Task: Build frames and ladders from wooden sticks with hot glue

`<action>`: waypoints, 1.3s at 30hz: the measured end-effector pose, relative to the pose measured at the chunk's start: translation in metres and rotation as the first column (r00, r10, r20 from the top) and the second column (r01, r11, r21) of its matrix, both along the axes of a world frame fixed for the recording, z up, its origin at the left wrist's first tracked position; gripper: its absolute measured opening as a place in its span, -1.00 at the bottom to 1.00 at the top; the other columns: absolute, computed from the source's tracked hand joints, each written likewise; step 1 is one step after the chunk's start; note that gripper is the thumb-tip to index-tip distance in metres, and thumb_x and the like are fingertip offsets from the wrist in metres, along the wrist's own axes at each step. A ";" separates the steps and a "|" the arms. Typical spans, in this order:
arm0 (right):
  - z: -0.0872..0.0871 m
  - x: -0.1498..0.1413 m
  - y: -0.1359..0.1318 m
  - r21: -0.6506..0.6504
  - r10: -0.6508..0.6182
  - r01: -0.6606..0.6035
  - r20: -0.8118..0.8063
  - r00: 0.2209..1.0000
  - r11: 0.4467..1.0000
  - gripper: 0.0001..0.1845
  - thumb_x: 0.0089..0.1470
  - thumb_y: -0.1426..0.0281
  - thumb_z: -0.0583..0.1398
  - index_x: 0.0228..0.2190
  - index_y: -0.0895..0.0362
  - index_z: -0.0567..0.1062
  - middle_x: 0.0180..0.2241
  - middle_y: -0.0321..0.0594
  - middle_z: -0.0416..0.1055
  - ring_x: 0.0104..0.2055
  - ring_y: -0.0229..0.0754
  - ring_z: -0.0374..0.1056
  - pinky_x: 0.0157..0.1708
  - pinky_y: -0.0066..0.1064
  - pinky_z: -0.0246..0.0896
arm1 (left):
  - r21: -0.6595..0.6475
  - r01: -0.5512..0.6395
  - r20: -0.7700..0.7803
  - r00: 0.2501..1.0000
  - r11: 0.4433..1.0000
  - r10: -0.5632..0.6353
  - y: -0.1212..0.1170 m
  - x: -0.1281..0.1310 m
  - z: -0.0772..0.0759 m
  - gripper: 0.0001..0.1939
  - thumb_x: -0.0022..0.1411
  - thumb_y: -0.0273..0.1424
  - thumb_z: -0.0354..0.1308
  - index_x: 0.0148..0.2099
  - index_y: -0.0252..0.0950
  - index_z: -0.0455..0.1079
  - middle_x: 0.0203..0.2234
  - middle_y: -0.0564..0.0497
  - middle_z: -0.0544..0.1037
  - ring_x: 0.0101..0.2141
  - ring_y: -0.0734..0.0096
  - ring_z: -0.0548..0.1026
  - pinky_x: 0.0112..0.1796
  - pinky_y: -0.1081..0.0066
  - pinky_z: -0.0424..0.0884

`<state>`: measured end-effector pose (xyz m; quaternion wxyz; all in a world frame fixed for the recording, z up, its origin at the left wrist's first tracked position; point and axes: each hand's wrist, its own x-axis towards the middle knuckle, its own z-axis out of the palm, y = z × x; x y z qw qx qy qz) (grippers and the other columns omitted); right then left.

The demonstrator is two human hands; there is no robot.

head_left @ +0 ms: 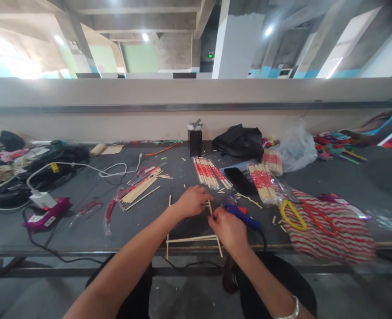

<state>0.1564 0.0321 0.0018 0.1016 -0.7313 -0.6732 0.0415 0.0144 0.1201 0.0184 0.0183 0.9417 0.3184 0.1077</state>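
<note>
Toward six o'clock on the worktop (179, 170), the stick frame (192, 239) lies near the front edge. At its one o'clock corner the right hand (229, 228) has a narrow pinch on it; the left hand (193, 201) bends over that corner, its grip too hidden to tell. Uneven finger pressure could skew the thin joints, and a sideways slip could knock the blue tool (249, 220) at the right hand's one o'clock.
</note>
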 end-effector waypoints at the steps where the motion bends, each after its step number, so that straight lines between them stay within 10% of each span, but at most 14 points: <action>1: 0.000 -0.001 0.000 0.002 0.004 -0.004 0.008 1.000 1.000 -0.80 0.12 0.26 0.08 -0.41 0.08 0.44 -0.49 -0.26 0.52 -0.44 -0.17 0.46 -0.58 -0.43 -0.15 | -0.001 0.034 -0.027 0.999 0.999 -0.034 0.001 0.002 0.002 -0.63 0.10 -0.47 0.10 -0.01 -0.17 0.43 -0.23 -0.05 0.45 -0.21 0.25 0.38 -0.18 0.29 0.32; 23: 0.003 -0.007 -0.004 0.011 0.021 -0.021 0.007 1.000 1.000 -0.81 0.16 0.36 0.03 -0.34 0.12 0.44 -0.42 -0.18 0.52 -0.39 -0.20 0.47 -0.55 -0.46 -0.02 | -0.115 0.114 -0.022 0.993 0.987 -0.118 0.004 0.010 0.001 -0.75 0.15 -0.57 0.02 -0.23 -0.28 0.50 -0.32 -0.03 0.53 -0.24 0.37 0.48 -0.20 0.44 0.38; 32: 0.005 -0.006 -0.004 -0.004 0.011 -0.011 -0.014 1.000 1.000 -0.81 0.16 0.33 0.05 -0.39 0.10 0.43 -0.45 -0.23 0.52 -0.43 -0.22 0.45 -0.57 -0.46 -0.13 | -0.027 -0.042 0.046 0.998 0.999 0.043 -0.019 -0.024 0.008 -0.61 0.15 -0.45 0.11 0.06 -0.27 0.35 -0.21 -0.08 0.52 -0.16 0.28 0.44 -0.08 0.30 0.31; 39: 0.004 -0.005 -0.006 0.006 0.015 -0.014 -0.055 0.998 1.000 -0.78 0.16 0.27 0.07 -0.43 0.09 0.42 -0.51 -0.28 0.49 -0.46 -0.25 0.42 -0.57 -0.47 -0.11 | -0.106 -0.428 0.151 0.885 0.898 0.440 -0.051 -0.082 0.007 -0.69 0.13 -0.41 0.16 -0.03 -0.28 0.41 -0.25 -0.07 0.48 -0.20 0.27 0.41 -0.15 0.32 0.32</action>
